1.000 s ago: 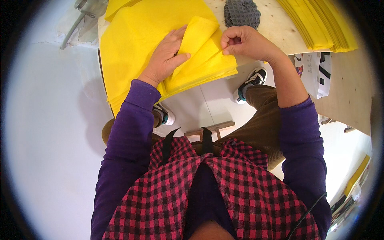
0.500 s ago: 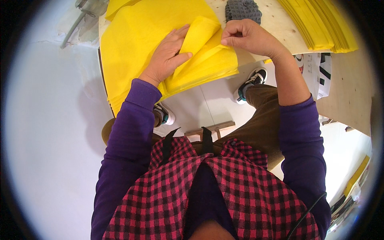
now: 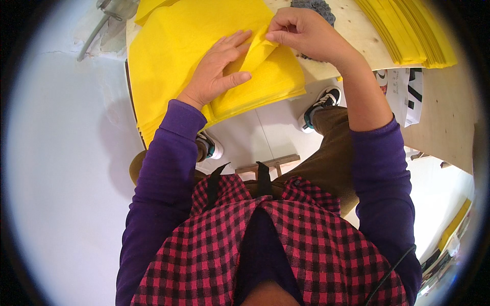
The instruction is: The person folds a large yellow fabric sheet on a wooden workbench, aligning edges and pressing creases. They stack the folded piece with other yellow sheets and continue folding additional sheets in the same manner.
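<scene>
The right hand (image 3: 304, 36) pinches the flap (image 3: 258, 50), which lies at its eight o'clock and slants seven-to-one, while the left hand (image 3: 214, 67) rests splayed on yellow sheets (image 3: 166, 56).

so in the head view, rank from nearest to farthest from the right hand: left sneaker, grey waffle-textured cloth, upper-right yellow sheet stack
1. Grey waffle-textured cloth: partly behind the right hand
2. Yellow sheet stack: to its right
3. Left sneaker: below, to its left
</scene>
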`<state>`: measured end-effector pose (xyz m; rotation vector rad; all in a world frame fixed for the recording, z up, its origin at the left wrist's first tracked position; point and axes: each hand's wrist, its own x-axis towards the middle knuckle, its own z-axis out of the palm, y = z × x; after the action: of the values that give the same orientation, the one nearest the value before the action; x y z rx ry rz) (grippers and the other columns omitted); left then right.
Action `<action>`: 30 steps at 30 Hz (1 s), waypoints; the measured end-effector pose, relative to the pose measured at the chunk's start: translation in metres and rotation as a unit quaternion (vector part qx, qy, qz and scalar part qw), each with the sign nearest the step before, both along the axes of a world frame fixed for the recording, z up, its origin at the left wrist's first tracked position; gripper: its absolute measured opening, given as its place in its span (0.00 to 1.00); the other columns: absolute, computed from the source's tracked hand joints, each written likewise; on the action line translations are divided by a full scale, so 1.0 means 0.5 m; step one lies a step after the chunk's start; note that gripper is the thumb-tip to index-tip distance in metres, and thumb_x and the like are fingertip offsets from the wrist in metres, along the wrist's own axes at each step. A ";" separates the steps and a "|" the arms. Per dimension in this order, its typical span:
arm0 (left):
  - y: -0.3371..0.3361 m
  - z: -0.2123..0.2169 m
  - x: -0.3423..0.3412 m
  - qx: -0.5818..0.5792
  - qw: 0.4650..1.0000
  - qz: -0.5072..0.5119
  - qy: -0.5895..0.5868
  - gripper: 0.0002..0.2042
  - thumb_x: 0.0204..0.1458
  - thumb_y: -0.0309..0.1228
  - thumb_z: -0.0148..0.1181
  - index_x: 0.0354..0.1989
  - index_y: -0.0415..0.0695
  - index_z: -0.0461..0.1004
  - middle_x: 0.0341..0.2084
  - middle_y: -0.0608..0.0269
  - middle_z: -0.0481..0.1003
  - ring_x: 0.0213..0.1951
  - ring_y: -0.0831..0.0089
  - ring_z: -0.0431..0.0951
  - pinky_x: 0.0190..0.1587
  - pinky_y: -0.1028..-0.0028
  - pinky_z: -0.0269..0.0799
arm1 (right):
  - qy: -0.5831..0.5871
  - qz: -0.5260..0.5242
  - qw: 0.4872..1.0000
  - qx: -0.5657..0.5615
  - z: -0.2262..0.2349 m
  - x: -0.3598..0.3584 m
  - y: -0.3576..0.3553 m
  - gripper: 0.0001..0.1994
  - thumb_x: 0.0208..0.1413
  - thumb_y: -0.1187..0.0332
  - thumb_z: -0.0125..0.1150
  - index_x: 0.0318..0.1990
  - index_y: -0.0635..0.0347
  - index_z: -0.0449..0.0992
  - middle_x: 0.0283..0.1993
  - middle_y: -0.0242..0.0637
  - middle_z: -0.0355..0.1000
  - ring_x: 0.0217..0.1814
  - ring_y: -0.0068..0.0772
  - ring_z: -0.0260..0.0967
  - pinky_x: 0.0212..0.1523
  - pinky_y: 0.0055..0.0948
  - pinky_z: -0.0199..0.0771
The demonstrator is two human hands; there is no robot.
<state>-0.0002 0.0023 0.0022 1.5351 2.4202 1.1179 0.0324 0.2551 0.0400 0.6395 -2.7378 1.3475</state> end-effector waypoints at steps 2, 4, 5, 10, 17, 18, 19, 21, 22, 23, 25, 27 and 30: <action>-0.001 -0.003 0.003 0.000 1.000 0.012 -0.026 0.28 0.52 0.46 0.54 0.56 0.38 0.68 0.62 0.49 0.61 0.65 0.52 0.57 0.68 0.58 0.46 | 0.041 0.000 0.999 -0.023 -0.004 -0.008 -0.014 0.06 0.56 0.68 0.61 0.35 0.62 0.74 0.26 0.25 0.66 0.29 0.16 0.62 0.32 0.18 0.64; 0.000 -0.006 0.001 -0.001 0.999 0.016 -0.032 0.27 0.51 0.44 0.55 0.56 0.38 0.68 0.62 0.49 0.61 0.65 0.52 0.57 0.68 0.58 0.46 | 0.020 -0.062 0.998 -0.016 -0.004 -0.007 -0.010 0.08 0.53 0.66 0.60 0.33 0.61 0.76 0.30 0.38 0.71 0.34 0.32 0.69 0.36 0.30 0.68; 0.000 -0.007 0.001 -0.002 0.999 0.018 -0.035 0.27 0.51 0.44 0.56 0.56 0.38 0.67 0.62 0.49 0.61 0.65 0.52 0.57 0.68 0.58 0.46 | 0.008 -0.093 0.996 -0.012 -0.005 -0.006 -0.007 0.09 0.51 0.65 0.59 0.32 0.61 0.77 0.32 0.44 0.74 0.36 0.41 0.72 0.38 0.37 0.70; -0.003 -0.010 0.001 0.000 0.998 0.023 -0.055 0.27 0.50 0.40 0.55 0.57 0.37 0.67 0.62 0.48 0.60 0.64 0.52 0.58 0.66 0.61 0.48 | -0.055 0.043 0.998 0.002 -0.006 0.017 0.050 0.06 0.51 0.74 0.63 0.36 0.60 0.75 0.28 0.23 0.66 0.30 0.17 0.61 0.33 0.17 0.63; -0.003 -0.007 0.003 -0.001 0.997 0.026 -0.066 0.28 0.50 0.40 0.55 0.59 0.37 0.65 0.62 0.47 0.60 0.62 0.51 0.58 0.66 0.62 0.50 | -0.191 0.085 0.978 -0.008 -0.043 0.022 0.046 0.05 0.47 0.76 0.64 0.32 0.60 0.75 0.26 0.22 0.67 0.30 0.17 0.62 0.34 0.18 0.64; -0.002 -0.006 0.003 -0.001 0.997 0.027 -0.066 0.28 0.50 0.40 0.55 0.59 0.37 0.65 0.62 0.47 0.60 0.62 0.51 0.58 0.66 0.62 0.50 | -0.184 0.081 0.980 -0.004 -0.043 0.022 0.045 0.05 0.47 0.76 0.64 0.31 0.60 0.75 0.26 0.23 0.67 0.30 0.17 0.62 0.34 0.18 0.64; -0.002 -0.006 0.004 -0.001 0.997 0.028 -0.065 0.28 0.50 0.40 0.54 0.59 0.37 0.65 0.62 0.47 0.60 0.63 0.51 0.58 0.66 0.62 0.50 | -0.177 0.077 0.981 -0.001 -0.043 0.022 0.045 0.04 0.48 0.76 0.64 0.31 0.60 0.75 0.26 0.23 0.67 0.30 0.17 0.62 0.34 0.18 0.65; -0.002 -0.005 0.004 0.000 0.998 0.028 -0.059 0.28 0.50 0.39 0.54 0.59 0.37 0.65 0.62 0.47 0.60 0.62 0.50 0.58 0.66 0.62 0.50 | -0.162 0.070 0.984 0.009 -0.038 0.022 0.044 0.03 0.49 0.75 0.63 0.30 0.61 0.75 0.26 0.23 0.68 0.30 0.18 0.63 0.34 0.19 0.65; -0.002 -0.005 0.004 0.002 0.998 0.027 -0.054 0.28 0.50 0.39 0.54 0.58 0.37 0.65 0.62 0.47 0.60 0.62 0.50 0.58 0.66 0.62 0.50 | -0.154 0.067 0.986 0.015 -0.034 0.021 0.044 0.03 0.49 0.75 0.63 0.30 0.61 0.74 0.26 0.24 0.68 0.30 0.18 0.63 0.34 0.19 0.65; -0.001 -0.005 0.004 0.004 0.998 0.027 -0.050 0.28 0.50 0.39 0.54 0.58 0.37 0.65 0.62 0.47 0.61 0.62 0.50 0.58 0.65 0.62 0.50 | -0.146 0.064 0.987 0.020 -0.030 0.021 0.044 0.03 0.50 0.74 0.62 0.30 0.61 0.74 0.26 0.24 0.69 0.30 0.18 0.64 0.34 0.19 0.66; 0.000 -0.004 0.004 0.011 0.998 0.025 -0.062 0.27 0.50 0.40 0.55 0.57 0.37 0.66 0.61 0.47 0.61 0.63 0.50 0.58 0.66 0.61 0.50 | -0.123 0.068 0.989 0.037 -0.022 0.019 0.044 0.03 0.50 0.74 0.62 0.31 0.62 0.74 0.26 0.25 0.69 0.31 0.18 0.64 0.35 0.20 0.66; 0.000 -0.004 0.003 0.014 0.998 0.023 -0.058 0.26 0.51 0.41 0.55 0.56 0.37 0.67 0.61 0.47 0.62 0.63 0.50 0.58 0.66 0.61 0.49 | -0.101 0.072 0.991 0.044 -0.015 0.015 0.041 0.03 0.51 0.73 0.62 0.32 0.62 0.74 0.26 0.26 0.69 0.30 0.18 0.64 0.35 0.20 0.66; 0.001 -0.003 0.001 0.014 0.999 0.014 -0.036 0.26 0.51 0.42 0.55 0.53 0.36 0.69 0.61 0.47 0.62 0.63 0.50 0.58 0.66 0.60 0.48 | -0.076 0.074 0.994 0.029 -0.009 0.008 0.034 0.04 0.52 0.72 0.61 0.33 0.62 0.74 0.26 0.26 0.69 0.29 0.18 0.64 0.33 0.20 0.66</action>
<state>0.0002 0.0026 0.0008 1.4475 2.3967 1.1946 0.0364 0.2723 0.0357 0.7890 -2.9107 1.4070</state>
